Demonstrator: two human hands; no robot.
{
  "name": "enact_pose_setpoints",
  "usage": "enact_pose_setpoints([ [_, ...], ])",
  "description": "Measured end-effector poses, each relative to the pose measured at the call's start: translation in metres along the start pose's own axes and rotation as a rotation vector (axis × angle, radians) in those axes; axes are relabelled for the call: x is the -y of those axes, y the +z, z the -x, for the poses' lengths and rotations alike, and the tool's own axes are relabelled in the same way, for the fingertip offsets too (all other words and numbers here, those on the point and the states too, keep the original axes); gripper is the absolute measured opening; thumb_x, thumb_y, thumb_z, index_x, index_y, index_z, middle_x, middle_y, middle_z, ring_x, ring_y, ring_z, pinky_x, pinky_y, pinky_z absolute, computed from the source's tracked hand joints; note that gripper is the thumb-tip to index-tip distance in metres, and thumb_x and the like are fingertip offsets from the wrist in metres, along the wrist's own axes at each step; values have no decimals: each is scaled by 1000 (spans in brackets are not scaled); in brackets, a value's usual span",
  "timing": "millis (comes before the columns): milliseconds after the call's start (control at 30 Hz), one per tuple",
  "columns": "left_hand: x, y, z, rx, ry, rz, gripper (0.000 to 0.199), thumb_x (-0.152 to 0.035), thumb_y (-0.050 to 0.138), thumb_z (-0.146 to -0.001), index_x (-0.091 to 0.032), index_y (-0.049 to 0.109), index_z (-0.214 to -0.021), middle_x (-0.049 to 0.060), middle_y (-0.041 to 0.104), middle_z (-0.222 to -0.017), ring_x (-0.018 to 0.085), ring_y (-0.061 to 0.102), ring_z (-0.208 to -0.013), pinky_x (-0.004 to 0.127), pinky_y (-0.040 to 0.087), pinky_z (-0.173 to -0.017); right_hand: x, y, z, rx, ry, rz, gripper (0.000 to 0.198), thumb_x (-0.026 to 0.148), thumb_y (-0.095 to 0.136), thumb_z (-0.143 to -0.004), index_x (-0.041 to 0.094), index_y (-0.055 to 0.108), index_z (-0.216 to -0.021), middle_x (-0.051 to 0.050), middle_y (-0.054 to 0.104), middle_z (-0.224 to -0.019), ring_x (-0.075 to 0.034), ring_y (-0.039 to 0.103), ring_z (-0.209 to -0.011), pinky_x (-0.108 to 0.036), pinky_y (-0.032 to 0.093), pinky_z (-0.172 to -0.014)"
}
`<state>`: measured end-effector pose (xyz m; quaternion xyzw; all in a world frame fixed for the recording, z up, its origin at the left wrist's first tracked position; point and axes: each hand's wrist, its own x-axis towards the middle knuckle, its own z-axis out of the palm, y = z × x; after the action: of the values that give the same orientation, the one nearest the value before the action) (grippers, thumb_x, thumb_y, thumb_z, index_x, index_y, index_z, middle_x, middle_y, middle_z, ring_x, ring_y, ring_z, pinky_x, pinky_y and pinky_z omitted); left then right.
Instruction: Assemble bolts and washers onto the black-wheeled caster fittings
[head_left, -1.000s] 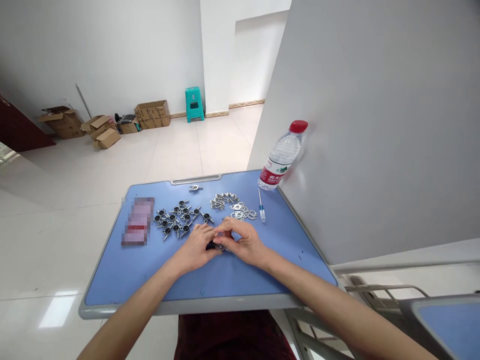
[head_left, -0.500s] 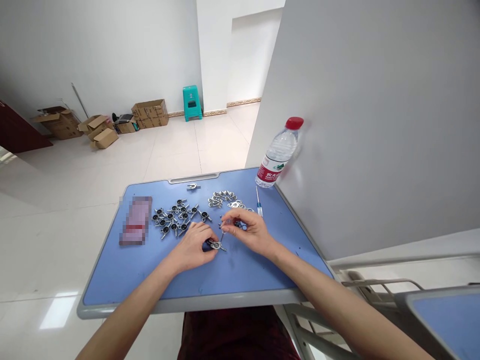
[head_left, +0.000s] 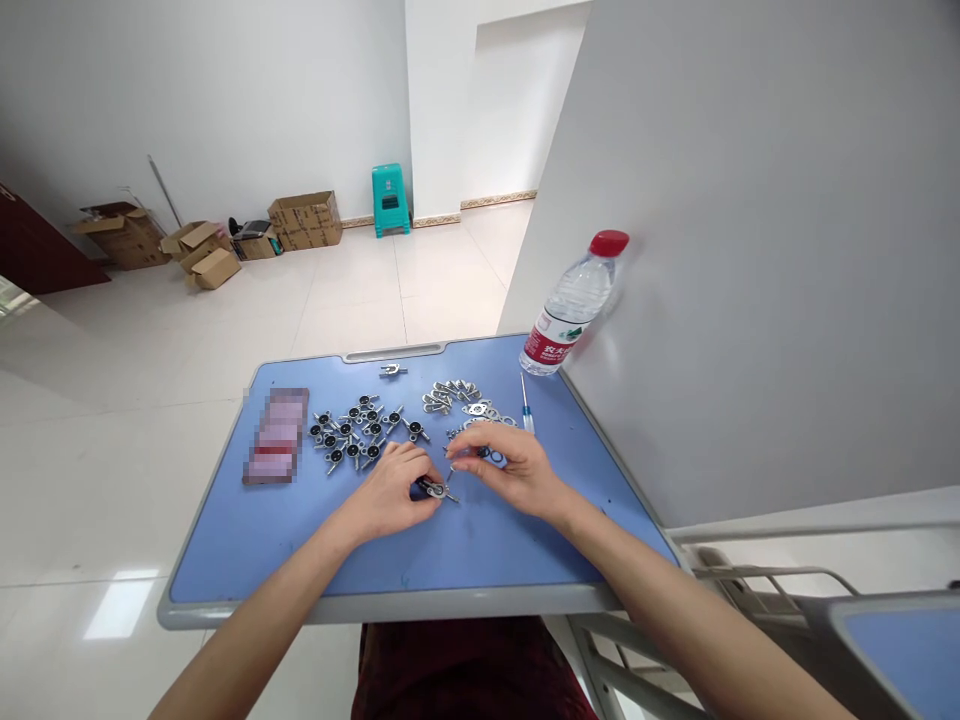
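Note:
My left hand is closed on a small metal valve with a black part, held low over the blue table. Thumb and fingertips of my right hand pinch a small screwdriver; its handle is mostly hidden by the fingers, and its thin shaft points down at the valve. Whether the tip sits in a screw is too small to tell. Just behind my left hand lie several similar metal parts with black round faces. Small rings lie partly hidden behind my right hand.
Metal levers and flat plates lie toward the back. A blue-handled screwdriver lies near the water bottle by the grey partition. One metal part lies apart at the back; a blurred flat purple object is at left.
The view has shifted slightly. My right fingers have turned a little around the screwdriver, covering more of its clear handle. My left hand keeps the valve in the same place.

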<state>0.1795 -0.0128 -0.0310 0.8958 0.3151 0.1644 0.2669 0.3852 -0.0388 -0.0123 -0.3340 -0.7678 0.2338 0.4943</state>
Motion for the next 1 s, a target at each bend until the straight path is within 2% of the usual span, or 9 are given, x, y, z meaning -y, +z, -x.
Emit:
enact_pose_setpoints([
  [67, 0, 0, 0, -2, 2, -1, 10, -12, 61, -76, -20, 58, -82, 1, 63, -88, 20, 57, -89, 35, 40, -86, 1, -1, 0, -15, 33, -44, 6, 25, 59, -92, 22, 64, -93, -2, 69, -79, -15, 64, -71, -26, 51, -62],
  [200, 0, 0, 0, -13, 5, 6, 12, -10, 61, -75, -19, 57, -81, 1, 63, -88, 20, 57, -88, 35, 39, -85, 0, -1, 1, 14, -17, -28, 8, 26, 59, -93, 22, 65, -94, -3, 69, -79, -15, 63, -70, -27, 51, -63],
  [633, 1, 2, -1, -13, 2, -12, 10, -13, 59, -76, -20, 56, -81, 0, 62, -86, 20, 57, -85, 35, 40, -83, -3, 0, 1, 28, -27, 12, 12, 28, 55, -95, 22, 65, -95, -2, 68, -77, -14, 61, -68, -26, 50, -63],
  [867, 3, 3, 0, -17, -10, -21, 10, -16, 61, -76, -21, 56, -83, 1, 59, -84, 21, 56, -85, 35, 41, -83, 0, 4, -2, 68, -125, 55, 11, 27, 53, -96, 22, 63, -95, -1, 68, -76, -13, 57, -63, -25, 46, -61],
  [1000, 5, 3, 1, -16, -14, -20, 7, -18, 61, -79, -21, 56, -84, 1, 59, -86, 21, 56, -86, 36, 41, -85, 1, 7, 0, 69, -104, 85, 12, 29, 53, -96, 22, 63, -94, 1, 63, -68, -13, 53, -58, -24, 44, -57],
])
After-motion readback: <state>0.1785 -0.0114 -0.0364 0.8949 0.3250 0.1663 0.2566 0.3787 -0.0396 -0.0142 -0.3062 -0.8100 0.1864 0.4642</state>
